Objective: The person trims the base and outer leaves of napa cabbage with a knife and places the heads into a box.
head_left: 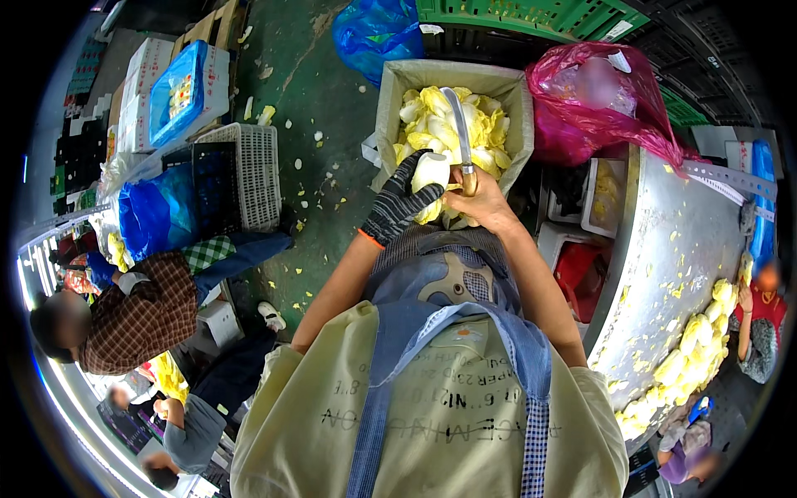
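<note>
In front of my waist, my left hand (400,199), in a grey-and-black striped knit glove, is closed around a small Chinese cabbage (430,173) with its white base upward. My bare right hand (483,205) grips the handle of a curved knife (462,129), close beside the cabbage. Its long, narrow, sickle-like blade points away from me. Beneath the blade stands a bin lined with pale cloth (388,104), heaped with loose yellow and white cabbage leaves (491,124). My right fingers partly hide the handle.
On the right, a metal table (643,266) carries a row of yellow cabbages (693,353). A pink plastic bag (573,133) adjoins the bin; a blue bag (378,46) lies behind it. A white basket (257,174) and several people are on the left. Leaf scraps litter the green floor.
</note>
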A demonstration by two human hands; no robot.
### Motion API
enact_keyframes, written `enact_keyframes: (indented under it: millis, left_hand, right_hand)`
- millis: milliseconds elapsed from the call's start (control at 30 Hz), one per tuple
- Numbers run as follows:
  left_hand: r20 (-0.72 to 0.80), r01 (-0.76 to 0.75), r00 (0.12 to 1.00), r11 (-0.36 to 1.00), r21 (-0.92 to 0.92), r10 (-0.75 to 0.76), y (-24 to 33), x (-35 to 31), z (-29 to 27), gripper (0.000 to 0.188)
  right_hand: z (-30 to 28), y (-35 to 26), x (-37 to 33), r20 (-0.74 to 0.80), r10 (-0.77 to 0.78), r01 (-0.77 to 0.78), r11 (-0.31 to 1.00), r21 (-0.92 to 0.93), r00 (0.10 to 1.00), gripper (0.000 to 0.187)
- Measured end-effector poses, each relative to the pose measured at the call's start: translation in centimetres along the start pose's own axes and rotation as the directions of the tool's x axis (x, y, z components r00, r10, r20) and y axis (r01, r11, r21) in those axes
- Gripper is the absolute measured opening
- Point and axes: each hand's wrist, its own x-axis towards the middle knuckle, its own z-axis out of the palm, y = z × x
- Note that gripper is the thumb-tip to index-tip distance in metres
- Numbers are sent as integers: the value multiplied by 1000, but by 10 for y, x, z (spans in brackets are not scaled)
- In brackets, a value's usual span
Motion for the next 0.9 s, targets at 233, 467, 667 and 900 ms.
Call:
enact_keyframes:
  millis: [233,467,667,900]
  left_hand:
    - [36,-3,999,988,157,-3,-3,0,-1,68]
    - [61,8,998,995,100,-14,-4,2,-1,61]
    - [51,202,978,877,-437,-200,-3,-2,-2,50]
    - [249,320,946,470,-823,-209,-10,-2,-28,49]
  right_hand:
    - [8,12,5,-46,-144,146,988,50,989,29]
    - [6,11,4,-162,-127,105,985,-136,979,23]
    - [-7,13,10,-225,-117,114,993,-28,967,22]
    - [-36,14,22,-265,-202,13,817,-577,943,44]
